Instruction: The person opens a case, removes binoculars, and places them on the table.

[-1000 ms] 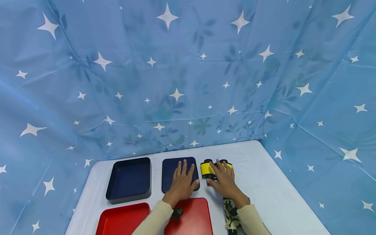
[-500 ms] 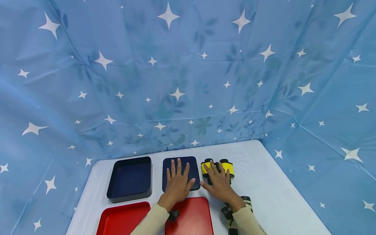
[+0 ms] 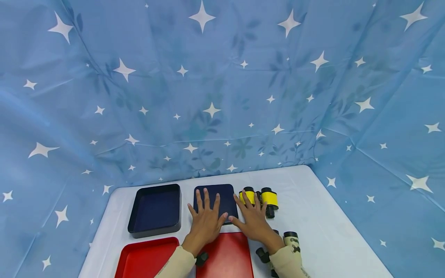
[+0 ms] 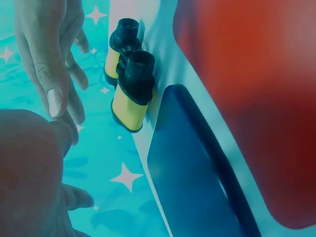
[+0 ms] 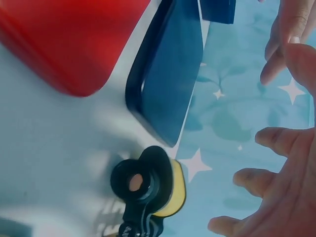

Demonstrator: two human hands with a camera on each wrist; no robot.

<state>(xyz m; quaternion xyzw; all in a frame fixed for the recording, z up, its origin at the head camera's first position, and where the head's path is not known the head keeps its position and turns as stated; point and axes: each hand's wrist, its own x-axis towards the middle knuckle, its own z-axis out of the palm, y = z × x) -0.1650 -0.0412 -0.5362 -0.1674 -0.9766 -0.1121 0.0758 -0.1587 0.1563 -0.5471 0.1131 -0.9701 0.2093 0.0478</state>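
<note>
My left hand (image 3: 206, 224) hovers palm down with spread fingers, over the near part of a dark navy flat-topped lid or box (image 3: 222, 199). Beside it my right hand (image 3: 255, 223) also has its fingers spread, between that navy piece and a pair of yellow and black binoculars (image 3: 270, 199). In the head view, its fingers partly cover the binoculars' left side. Both wrist views show the hands raised apart from the binoculars (image 4: 133, 96), holding nothing. Camouflage-patterned binoculars (image 3: 292, 241) lie under my right forearm, which hides part of them.
An open navy tray (image 3: 130, 222) stands at the left of the white table (image 3: 323, 224). An open red tray (image 3: 126, 251) is nearer, beside a flat-topped red lid or box (image 3: 227, 258) under my left wrist. Blue star-patterned curtains (image 3: 222, 88) surround the table.
Both hands have drifted left and slightly nearer to me, fingers still spread. The right hand uncovers more of the yellow binoculars, and the camouflage pair shows more on the sleeve's right.
</note>
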